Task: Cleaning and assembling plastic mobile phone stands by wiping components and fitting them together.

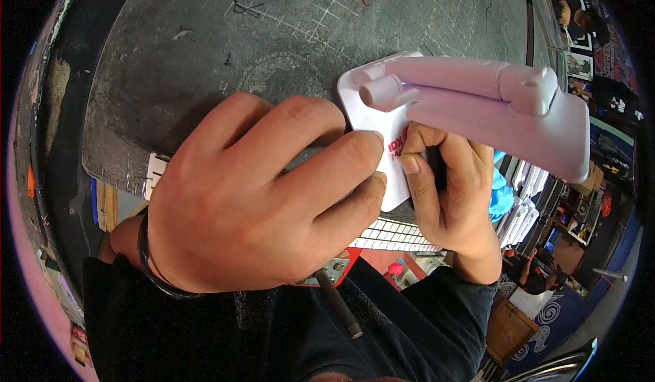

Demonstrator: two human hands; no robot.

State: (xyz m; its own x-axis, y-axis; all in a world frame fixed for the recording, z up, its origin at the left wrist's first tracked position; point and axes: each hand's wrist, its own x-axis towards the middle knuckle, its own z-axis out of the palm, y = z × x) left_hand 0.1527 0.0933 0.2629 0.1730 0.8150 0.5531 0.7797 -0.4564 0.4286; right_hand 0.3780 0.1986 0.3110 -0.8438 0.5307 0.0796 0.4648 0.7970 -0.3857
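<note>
A white folding phone stand stands near the edge of the dark table, its flat base bearing red print and its hinged arm and broad plate raised toward the right. My left hand is bent over the base's left edge, fingers curled and fingertips against it. From the right, beneath the raised plate, my right hand comes in closed, thumb and index finger pinched together over the red print. Whatever lies in that pinch is too small to make out.
Under my hands spreads a worn grey work surface with scratched grid lines. A white ruler strip runs along its near edge. Blue cloth and several white items lie at the right. Two other people are farther off.
</note>
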